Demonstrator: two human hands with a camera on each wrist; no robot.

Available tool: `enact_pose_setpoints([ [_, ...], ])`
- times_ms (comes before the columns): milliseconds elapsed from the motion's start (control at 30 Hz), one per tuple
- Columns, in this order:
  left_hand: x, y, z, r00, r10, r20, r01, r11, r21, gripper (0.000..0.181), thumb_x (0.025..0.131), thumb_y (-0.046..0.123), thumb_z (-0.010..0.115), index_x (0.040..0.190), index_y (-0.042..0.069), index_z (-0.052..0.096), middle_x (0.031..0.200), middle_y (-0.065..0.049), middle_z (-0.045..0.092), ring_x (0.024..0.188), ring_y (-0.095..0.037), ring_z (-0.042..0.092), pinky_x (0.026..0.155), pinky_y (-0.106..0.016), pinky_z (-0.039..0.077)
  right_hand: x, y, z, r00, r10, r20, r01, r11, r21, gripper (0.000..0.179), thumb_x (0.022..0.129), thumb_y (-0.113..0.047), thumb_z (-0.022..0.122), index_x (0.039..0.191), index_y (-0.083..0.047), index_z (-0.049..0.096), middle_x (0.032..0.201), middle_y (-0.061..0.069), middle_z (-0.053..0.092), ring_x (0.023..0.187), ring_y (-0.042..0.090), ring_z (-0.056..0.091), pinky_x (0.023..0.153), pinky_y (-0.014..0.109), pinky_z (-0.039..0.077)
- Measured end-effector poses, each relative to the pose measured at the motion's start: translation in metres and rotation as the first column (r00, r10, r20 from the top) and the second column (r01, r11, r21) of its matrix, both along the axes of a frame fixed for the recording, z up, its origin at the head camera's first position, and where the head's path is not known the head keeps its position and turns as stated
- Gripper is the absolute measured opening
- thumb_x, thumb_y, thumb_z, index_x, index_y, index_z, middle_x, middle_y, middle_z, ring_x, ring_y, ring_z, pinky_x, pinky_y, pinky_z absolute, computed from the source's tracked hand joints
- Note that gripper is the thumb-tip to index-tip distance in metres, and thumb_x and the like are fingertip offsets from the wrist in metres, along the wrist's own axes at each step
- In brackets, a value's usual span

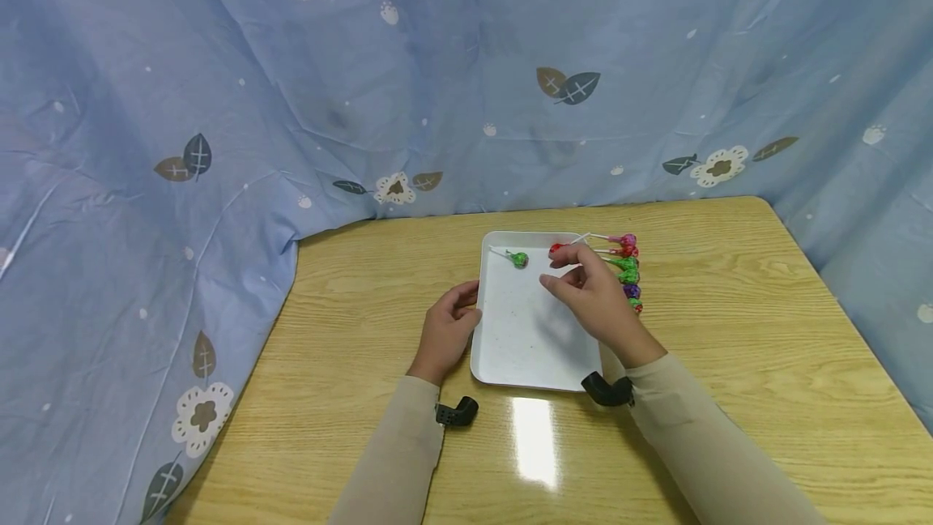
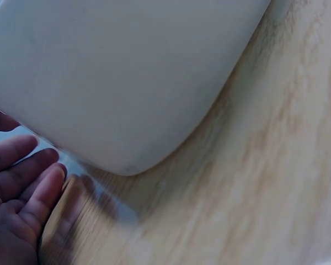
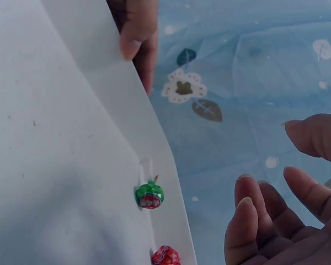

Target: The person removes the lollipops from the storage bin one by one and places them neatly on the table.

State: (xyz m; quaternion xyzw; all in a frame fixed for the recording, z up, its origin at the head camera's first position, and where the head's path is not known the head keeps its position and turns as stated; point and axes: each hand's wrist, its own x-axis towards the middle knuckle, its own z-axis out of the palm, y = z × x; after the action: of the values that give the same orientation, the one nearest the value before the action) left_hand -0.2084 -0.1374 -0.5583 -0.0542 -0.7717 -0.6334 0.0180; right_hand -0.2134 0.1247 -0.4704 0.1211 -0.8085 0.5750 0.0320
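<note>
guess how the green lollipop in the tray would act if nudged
The green lollipop would probably roll in a curve, since its rounded head has a thin stick. It may also slide easily: its wrapper is shiny and the tray looks smooth. The stick looks straight, so it is likely stiff.

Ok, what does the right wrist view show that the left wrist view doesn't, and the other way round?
Only the right wrist view: the right hand, holding nothing; the green lollipop and red lollipop in the tray; a printed flower.
Only the left wrist view: the table.
Both: the tray, and the left hand at its edge.
</note>
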Motion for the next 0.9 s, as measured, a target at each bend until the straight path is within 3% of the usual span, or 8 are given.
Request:
enact_pose_setpoints([
  [433,0.0,0.0,-0.001,1.0,-0.004,0.004,0.004,1.0,0.003,0.047,0.101,0.006,0.067,0.148,0.008,0.066,0.132,-0.005,0.072,0.106,-0.023,0.071,0.092,-0.037,0.059,-0.014,-0.005,-0.012,0.999,0.003,0.045,-0.003,1.0,-0.003,0.032,0.103,-0.012,0.077,0.129,0.0,0.062,0.133,0.024,0.061,0.091,0.03,0.062,0.076,0.031,0.053],
  [900,0.001,0.0,0.002,1.0,0.004,0.01,-0.004,1.0,-0.005,0.047,0.101,0.006,0.067,0.148,0.008,0.066,0.132,-0.005,0.072,0.105,-0.023,0.071,0.091,-0.037,0.059,-0.032,-0.018,-0.006,0.998,-0.007,0.067,0.006,1.0,0.019,0.039,0.103,-0.016,0.077,0.135,0.0,0.062,0.129,0.02,0.063,0.095,0.029,0.058,0.077,0.038,0.05],
])
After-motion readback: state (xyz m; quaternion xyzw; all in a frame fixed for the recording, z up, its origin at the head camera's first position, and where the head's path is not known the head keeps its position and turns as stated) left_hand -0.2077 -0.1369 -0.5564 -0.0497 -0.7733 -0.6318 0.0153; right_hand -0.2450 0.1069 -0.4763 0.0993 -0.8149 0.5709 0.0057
